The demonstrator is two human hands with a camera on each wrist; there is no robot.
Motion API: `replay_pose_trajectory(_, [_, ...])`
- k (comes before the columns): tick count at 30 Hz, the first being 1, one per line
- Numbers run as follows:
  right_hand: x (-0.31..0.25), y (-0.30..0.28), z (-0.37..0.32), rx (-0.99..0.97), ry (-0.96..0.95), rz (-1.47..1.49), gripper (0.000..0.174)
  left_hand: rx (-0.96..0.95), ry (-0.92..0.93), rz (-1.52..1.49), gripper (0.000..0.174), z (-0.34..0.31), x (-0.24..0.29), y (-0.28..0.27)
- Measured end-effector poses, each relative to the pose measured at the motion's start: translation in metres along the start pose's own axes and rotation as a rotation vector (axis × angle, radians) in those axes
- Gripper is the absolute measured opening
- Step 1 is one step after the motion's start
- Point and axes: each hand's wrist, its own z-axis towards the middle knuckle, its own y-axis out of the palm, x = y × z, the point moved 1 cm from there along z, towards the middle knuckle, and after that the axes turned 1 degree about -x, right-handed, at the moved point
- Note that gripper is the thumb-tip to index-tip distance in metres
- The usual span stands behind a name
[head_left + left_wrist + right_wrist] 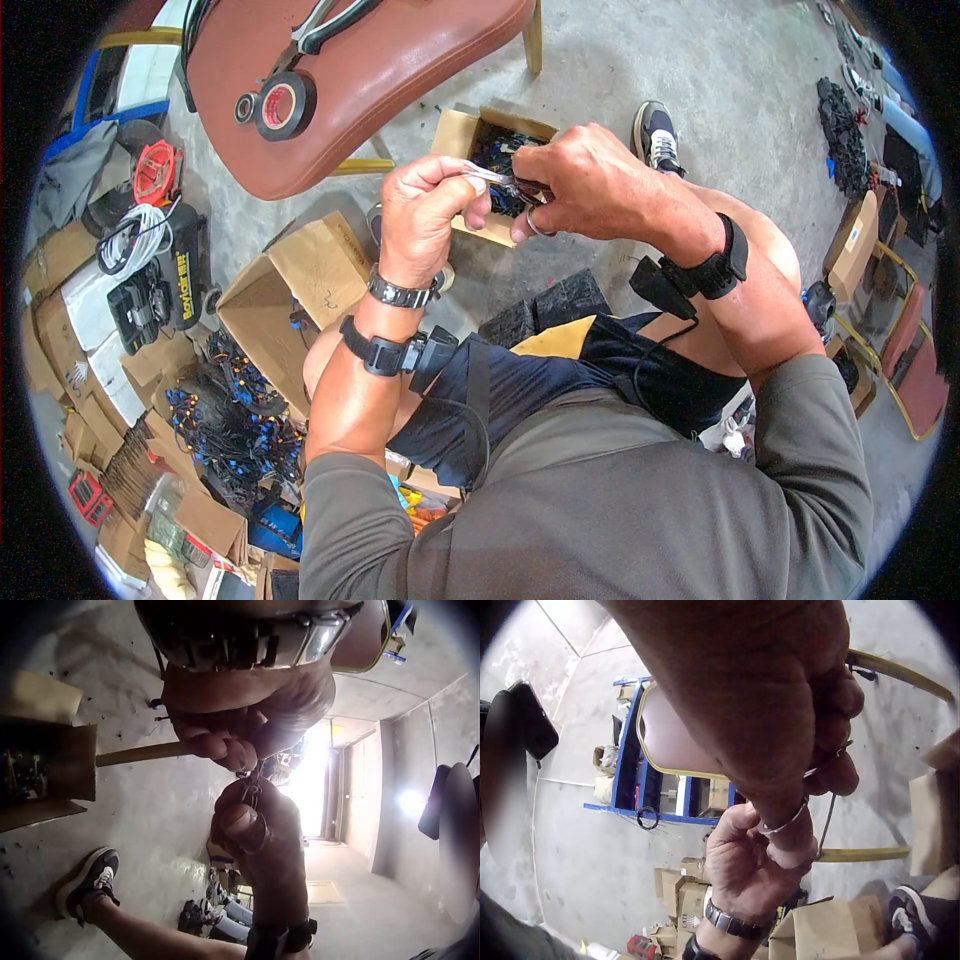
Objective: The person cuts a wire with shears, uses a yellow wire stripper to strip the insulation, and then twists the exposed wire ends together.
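Observation:
In the head view, the left hand (425, 215) pinches a thin pale strand (484, 173) between thumb and fingers. Facing it, the right hand (605, 190) grips small scissors (541, 224), with a metal loop by its fingers. The two hands are close together above an open carton (455, 135) of dark tangled pieces. In the right wrist view, scissor loops (786, 820) circle the digits of the right hand (780, 712), close to the left hand (746, 870). The left wrist view has the left hand (240, 705) nearly touching the right hand (266, 840); the strand is hard to make out there.
A brown chair seat (350, 90) bears pliers (330, 25) and black tape (285, 105). An open cardboard box (320, 265) stands beside the left forearm, near a heap of dark cables (235, 420). A shoe (656, 135) is on the floor beyond the right hand.

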Motion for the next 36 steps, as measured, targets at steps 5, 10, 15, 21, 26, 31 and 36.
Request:
replay_pose_trajectory(5, [0.001,0.001,-0.002,0.004,0.014,-0.022,0.042,0.022,-0.021,0.003,0.009,0.000,0.000,0.004])
replay_pose_trajectory(10, [0.001,0.002,-0.004,0.029,-0.032,-0.027,0.044,0.002,-0.061,0.023,0.010,-0.001,-0.004,0.007])
replay_pose_trajectory(15, [0.002,0.002,-0.003,0.043,-0.048,-0.039,0.041,0.013,-0.053,0.029,0.010,-0.002,-0.002,0.008])
replay_pose_trajectory(21, [0.004,0.002,-0.004,0.010,-0.025,-0.046,0.036,-0.007,-0.067,0.033,0.009,-0.001,-0.006,0.008])
replay_pose_trajectory(26, [0.011,-0.012,-0.002,0.052,0.032,-0.100,0.032,-0.002,-0.110,-0.013,0.009,0.000,-0.007,0.010])
replay_pose_trajectory(31, [0.010,-0.017,-0.002,0.045,0.053,-0.105,0.035,0.011,-0.045,-0.026,0.009,0.002,-0.008,0.006])
replay_pose_trajectory(36, [0.004,-0.014,-0.001,0.048,0.033,-0.040,0.038,0.081,-0.002,-0.127,0.011,0.005,-0.004,0.002])
